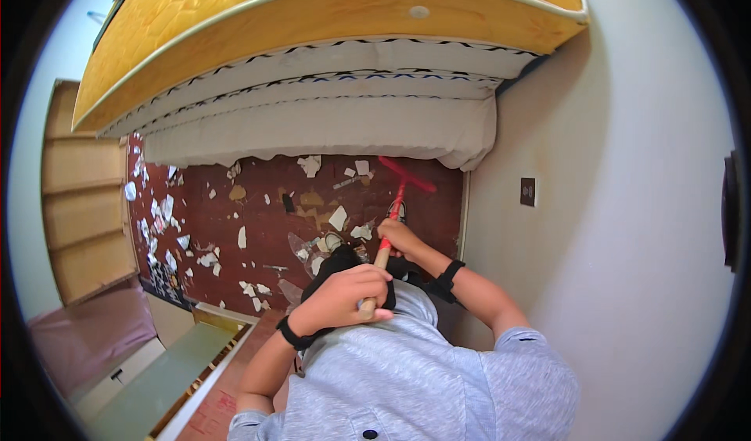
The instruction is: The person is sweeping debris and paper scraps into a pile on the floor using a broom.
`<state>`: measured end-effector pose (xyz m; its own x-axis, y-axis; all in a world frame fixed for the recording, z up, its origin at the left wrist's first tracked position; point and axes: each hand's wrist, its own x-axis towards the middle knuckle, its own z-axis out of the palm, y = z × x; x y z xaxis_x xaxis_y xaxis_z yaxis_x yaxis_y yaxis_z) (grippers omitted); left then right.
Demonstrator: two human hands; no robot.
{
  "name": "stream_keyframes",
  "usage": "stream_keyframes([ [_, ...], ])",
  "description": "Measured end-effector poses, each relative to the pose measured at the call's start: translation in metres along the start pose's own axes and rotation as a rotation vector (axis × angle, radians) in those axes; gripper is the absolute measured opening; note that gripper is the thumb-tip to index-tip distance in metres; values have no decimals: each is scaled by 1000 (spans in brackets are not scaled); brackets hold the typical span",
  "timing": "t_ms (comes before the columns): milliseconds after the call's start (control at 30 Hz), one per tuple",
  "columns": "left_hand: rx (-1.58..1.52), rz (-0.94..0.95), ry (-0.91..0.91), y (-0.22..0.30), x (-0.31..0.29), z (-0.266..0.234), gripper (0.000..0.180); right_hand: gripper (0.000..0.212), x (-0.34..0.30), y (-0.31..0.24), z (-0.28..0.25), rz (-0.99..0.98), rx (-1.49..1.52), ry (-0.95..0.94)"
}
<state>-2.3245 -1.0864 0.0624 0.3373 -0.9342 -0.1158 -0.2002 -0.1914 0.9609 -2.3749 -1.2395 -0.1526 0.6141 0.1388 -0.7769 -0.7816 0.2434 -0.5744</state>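
A long-handled tool with a pale wooden grip, a red shaft and a red crosswise head [382, 258] slants away from a person in a light grey short-sleeved shirt [407, 378]. The left hand [350, 291] is closed around the wooden upper end, close to the person's middle, and the butt of the handle pokes out below its fingers. The right hand [400, 237] is wrapped around the handle farther down, near where wood gives way to red. Both wrists wear black bands [447, 281].

The tool's head is low over a dark red-brown floor [442, 222] – whether it touches is hard to tell – just beside the hem of a cream cloth drape with dark wavy stripes [328, 128]. The drape hangs beneath a golden-yellow quilted mattress with white piping [328, 18]. White torn scraps [338, 219] litter the floor – some near the head, many more to the left. The person's shoes [398, 209] show partly, one right by the red shaft.

Along the left stands a light wooden shelf unit [88, 167], with a dusky purple cloth [98, 327] below it. On the right, a plain pale wall [634, 230] carries a small dark socket plate [528, 191].
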Motion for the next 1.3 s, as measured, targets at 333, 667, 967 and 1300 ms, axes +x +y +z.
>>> stream_keyframes([
  [333, -26, -113, 324, -42, -87, -21, 20, 11, 67, 19, 81, 75, 51, -72],
  [667, 302, -46, 421, -44, -247, -47, 21, 11, 89, 34, 260, -52, -114, -112],
  [967, -180, -173, 857, -115, -327, -56, 14, 17, 144, 37, 306, 131, -231, -90],
  [1300, 112, -142, 701, -89, -367, -99, 28, 12, 137, 16, 402, 111, -440, -335],
])
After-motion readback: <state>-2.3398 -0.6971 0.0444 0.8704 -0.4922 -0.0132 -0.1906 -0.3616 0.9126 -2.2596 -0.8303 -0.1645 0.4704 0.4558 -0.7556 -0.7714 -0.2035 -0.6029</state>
